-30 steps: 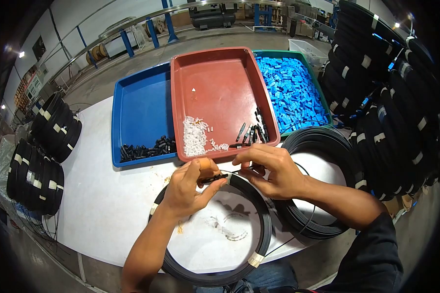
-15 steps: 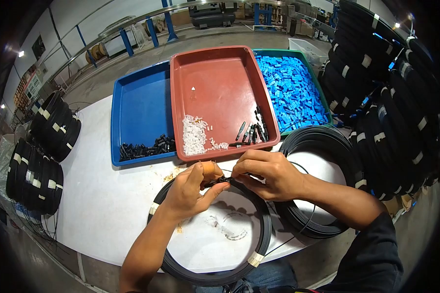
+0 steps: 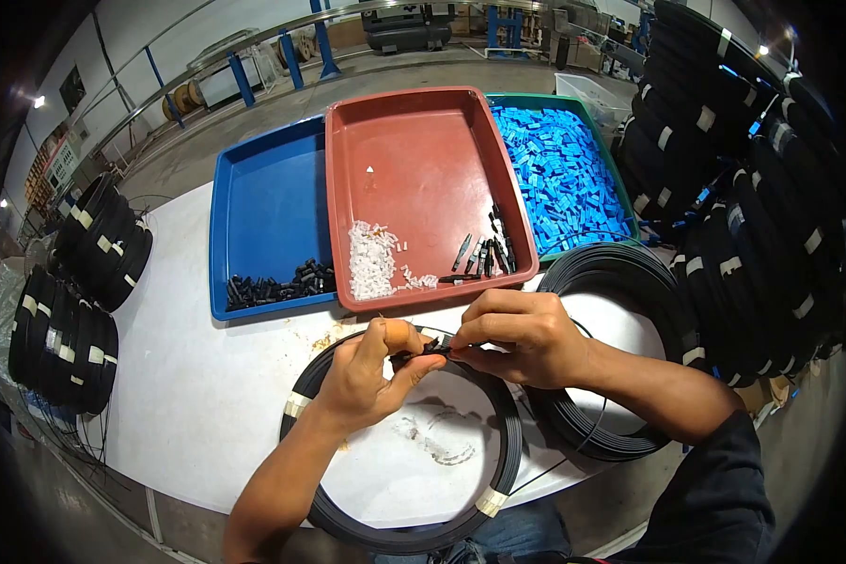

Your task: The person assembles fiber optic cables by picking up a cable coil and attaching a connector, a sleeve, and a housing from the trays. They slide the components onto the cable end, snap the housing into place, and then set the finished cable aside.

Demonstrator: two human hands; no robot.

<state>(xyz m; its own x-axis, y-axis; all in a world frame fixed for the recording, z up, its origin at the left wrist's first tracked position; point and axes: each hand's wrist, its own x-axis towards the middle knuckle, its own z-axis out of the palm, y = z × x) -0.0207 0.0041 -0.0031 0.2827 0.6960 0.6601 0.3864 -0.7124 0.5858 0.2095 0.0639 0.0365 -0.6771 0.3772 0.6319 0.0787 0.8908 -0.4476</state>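
My left hand (image 3: pixel 371 373) is closed, its thumb and fingers pinching a small black connector (image 3: pixel 430 349); tape wraps one finger. Close against its right end, my right hand (image 3: pixel 528 336) pinches with thumb and index finger what looks like the end of a thin black cable, mostly hidden by the fingers. A small dark part of the connector stands up between the two hands. Beneath them lies a taped coil of black cable (image 3: pixel 509 442) on the white table (image 3: pixel 188 376).
Behind my hands stand a blue tray (image 3: pixel 271 193) with black parts, a red tray (image 3: pixel 404 155) with white pieces and black connectors, and a green tray (image 3: pixel 600 127) full of blue clips. Another cable coil (image 3: pixel 620 442) lies right; stacked coils (image 3: pixel 714 150) rise beyond it, more (image 3: pixel 66 338) at left.
My left fingers have drawn back slightly, showing more of the black connector. My right hand has shifted a little to the right, still pinching.
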